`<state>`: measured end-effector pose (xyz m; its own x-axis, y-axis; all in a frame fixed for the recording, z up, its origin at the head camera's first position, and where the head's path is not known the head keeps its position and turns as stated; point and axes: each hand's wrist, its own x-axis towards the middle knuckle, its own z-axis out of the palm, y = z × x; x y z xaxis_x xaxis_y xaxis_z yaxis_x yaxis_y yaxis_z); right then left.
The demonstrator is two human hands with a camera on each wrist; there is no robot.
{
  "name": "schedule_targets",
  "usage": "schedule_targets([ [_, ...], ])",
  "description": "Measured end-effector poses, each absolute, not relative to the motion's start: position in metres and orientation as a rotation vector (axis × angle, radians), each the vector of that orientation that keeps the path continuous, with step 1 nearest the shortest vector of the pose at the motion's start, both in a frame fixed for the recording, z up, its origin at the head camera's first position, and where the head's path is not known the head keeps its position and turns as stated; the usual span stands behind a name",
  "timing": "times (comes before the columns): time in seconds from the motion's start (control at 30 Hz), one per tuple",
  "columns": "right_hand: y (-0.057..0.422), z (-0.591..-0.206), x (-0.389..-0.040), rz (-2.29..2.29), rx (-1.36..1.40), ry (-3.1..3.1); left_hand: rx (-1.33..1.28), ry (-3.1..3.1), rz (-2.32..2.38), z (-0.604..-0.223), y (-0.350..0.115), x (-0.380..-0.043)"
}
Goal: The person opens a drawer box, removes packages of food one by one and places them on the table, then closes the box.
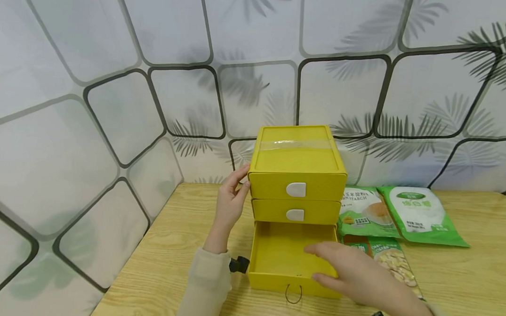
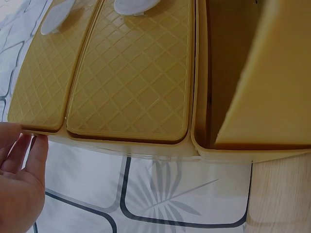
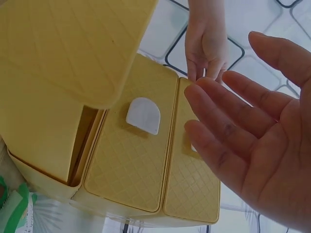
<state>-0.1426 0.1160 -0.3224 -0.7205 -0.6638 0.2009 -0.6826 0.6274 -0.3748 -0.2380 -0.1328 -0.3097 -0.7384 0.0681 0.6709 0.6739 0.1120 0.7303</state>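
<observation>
A yellow three-drawer storage box (image 1: 297, 161) stands on the table, clear tape across its top. Its two upper drawers are closed and carry white tab handles (image 1: 296, 189). The bottom drawer (image 1: 273, 282) is pulled out, with a thin loop at its front and nothing large inside. My left hand (image 1: 230, 202) rests against the box's upper left side, its thumb near the front corner; in the left wrist view the fingertips (image 2: 39, 145) touch the box's edge. Above the right part of the pulled-out drawer hovers my right hand (image 1: 354, 273), fingers extended and palm bare in the right wrist view.
Right of the box lie a green-and-white corn starch packet (image 1: 371, 212), another green-and-white packet (image 1: 420, 212) and a food-picture packet (image 1: 394, 265), partly behind my right hand. A patterned cloth (image 1: 260, 97) hangs behind the wooden table (image 1: 168, 253).
</observation>
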Motion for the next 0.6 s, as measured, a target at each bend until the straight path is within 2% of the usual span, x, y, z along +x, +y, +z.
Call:
schedule_targets([
  [0.6, 0.1059, -0.3295, -0.1399, 0.714, 1.259, -2.883, -0.718, -1.922, -1.685, -0.3102, -0.1328, -0.239],
])
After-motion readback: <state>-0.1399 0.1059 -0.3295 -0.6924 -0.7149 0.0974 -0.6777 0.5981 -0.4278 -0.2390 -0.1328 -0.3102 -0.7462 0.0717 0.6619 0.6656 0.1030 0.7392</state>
